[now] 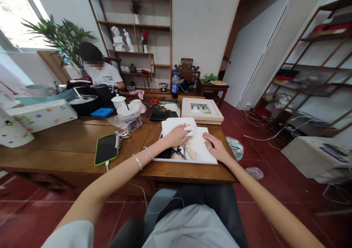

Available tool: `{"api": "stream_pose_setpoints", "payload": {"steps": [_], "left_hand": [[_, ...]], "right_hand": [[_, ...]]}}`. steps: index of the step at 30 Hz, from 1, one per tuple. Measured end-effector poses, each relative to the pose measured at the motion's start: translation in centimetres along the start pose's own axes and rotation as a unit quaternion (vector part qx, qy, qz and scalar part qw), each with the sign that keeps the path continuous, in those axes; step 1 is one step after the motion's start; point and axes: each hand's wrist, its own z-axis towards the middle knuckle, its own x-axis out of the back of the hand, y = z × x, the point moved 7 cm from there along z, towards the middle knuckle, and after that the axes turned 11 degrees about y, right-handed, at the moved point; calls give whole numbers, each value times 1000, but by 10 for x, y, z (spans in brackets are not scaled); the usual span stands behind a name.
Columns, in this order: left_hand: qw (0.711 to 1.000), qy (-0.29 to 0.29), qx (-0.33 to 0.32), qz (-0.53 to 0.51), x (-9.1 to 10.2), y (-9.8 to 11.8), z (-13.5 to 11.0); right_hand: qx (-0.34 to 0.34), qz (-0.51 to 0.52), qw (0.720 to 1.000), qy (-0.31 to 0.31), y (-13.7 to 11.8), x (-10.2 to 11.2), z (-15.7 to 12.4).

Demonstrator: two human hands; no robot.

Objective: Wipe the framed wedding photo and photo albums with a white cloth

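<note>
We are leaning over a wooden table [68,145], a photo panel [202,153] lying beneath our hands; a white cloth [173,123] is resting under our left hand [180,135], its clench unclear, our right hand [216,148] sitting unclenched.

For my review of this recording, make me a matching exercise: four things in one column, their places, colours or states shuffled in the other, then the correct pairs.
Things:
1. white cloth
2. right hand
3. phone
4. bottle

Places, colours or states:
A. lying flat, edged in bright green
B. standing upright, blue-capped
C. under the left hand
D. resting at the right side of the photo panel

Pairs: 1-C, 2-D, 3-A, 4-B
</note>
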Motion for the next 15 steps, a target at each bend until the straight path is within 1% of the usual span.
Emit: {"api": "stream_pose_setpoints", "payload": {"steps": [3,6,8,10,13,15], "left_hand": [[1000,-3,6,14,-2,1,1],[1000,-9,-9,14,4,15,-8],[999,-18,-37,14,11,33,-21],[997,-26,-66,18,20,57,-38],[997,-33,-70,22,33,91,-66],[996,-36,-77,12,39,110,-80]], "right_hand": [[-2,4,1000,3,1,0,0],[0,8,1000,3,1,0,0],[1,2,1000,1,0,-1,0],[0,-10,1000,0,0,-1,0],[3,-23,1000,-1,1,-2,0],[5,-20,1000,0,1,-2,0]]}}
